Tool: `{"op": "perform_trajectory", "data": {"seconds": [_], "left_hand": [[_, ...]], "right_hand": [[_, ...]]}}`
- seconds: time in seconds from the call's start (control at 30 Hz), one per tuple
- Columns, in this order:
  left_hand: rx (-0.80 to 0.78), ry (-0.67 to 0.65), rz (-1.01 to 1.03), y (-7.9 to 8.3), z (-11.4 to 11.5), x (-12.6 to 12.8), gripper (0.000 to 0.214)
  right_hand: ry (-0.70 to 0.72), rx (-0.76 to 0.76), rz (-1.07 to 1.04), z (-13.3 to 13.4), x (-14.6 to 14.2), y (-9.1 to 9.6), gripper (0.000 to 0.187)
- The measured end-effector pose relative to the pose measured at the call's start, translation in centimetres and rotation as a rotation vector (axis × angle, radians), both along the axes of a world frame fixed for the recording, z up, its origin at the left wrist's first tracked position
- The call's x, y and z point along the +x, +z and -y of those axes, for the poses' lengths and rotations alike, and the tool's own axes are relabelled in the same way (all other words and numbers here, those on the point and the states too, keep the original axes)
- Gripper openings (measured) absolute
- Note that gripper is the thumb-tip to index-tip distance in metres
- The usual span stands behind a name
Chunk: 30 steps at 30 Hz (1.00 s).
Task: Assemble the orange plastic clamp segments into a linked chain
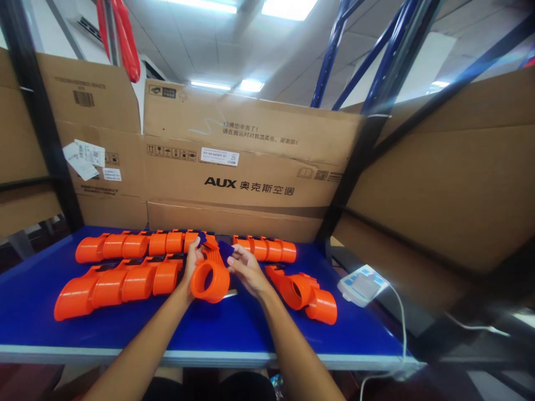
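An orange plastic piece with a round ring (210,281) is held up above the blue tabletop, the ring's opening facing me. My left hand (193,262) is closed round its left side. Between the thumb and fingers of my right hand (249,270) is a dark blue flap (226,250), beside the top of the orange piece. Whether the flap is joined to that piece I cannot tell. More dark blue shows by my left fingertips. Right of my right hand lie a few loose orange pieces (321,306), some overlapping.
Rows of similar orange pieces (137,282) with black parts line the blue table (225,340) on the left and at the back. A cardboard wall (251,167) stands behind. At the right edge sits a white and blue device (363,285) with a white cable (404,328). Dark posts flank the table.
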<state>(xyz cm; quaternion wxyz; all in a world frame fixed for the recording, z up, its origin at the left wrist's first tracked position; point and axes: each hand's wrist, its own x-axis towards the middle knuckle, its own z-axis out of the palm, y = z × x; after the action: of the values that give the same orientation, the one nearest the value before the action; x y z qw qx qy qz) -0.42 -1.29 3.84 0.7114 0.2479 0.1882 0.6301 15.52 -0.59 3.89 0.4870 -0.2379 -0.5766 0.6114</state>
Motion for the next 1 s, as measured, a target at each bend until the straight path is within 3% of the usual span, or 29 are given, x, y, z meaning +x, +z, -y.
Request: {"op": "perform_trajectory", "data": {"seconds": [0.17, 0.43, 0.67, 1.0], "left_hand": [[0.022, -0.002, 0.021, -0.4, -0.2, -0.3, 0.034], [0.024, 0.134, -0.097, -1.2, -0.6, 0.8, 0.035], [0.165, 0.282, -0.340, -2.7, -1.2, 0.4, 0.040], [0.296, 0.255, -0.471, -2.6, -1.0, 0.5, 0.044]], "right_hand": [[-0.027, 0.086, 0.017, -0.7, 0.3, -0.5, 0.034], [-0.317, 0.239, 0.047, -2.0, 1.0, -1.0, 0.028], [-0.407, 0.551, 0.263, -0.9, 2.0, -0.2, 0.026], [-0.419, 0.664, 0.278, -1.2, 3.4, -0.1, 0.028]]}}
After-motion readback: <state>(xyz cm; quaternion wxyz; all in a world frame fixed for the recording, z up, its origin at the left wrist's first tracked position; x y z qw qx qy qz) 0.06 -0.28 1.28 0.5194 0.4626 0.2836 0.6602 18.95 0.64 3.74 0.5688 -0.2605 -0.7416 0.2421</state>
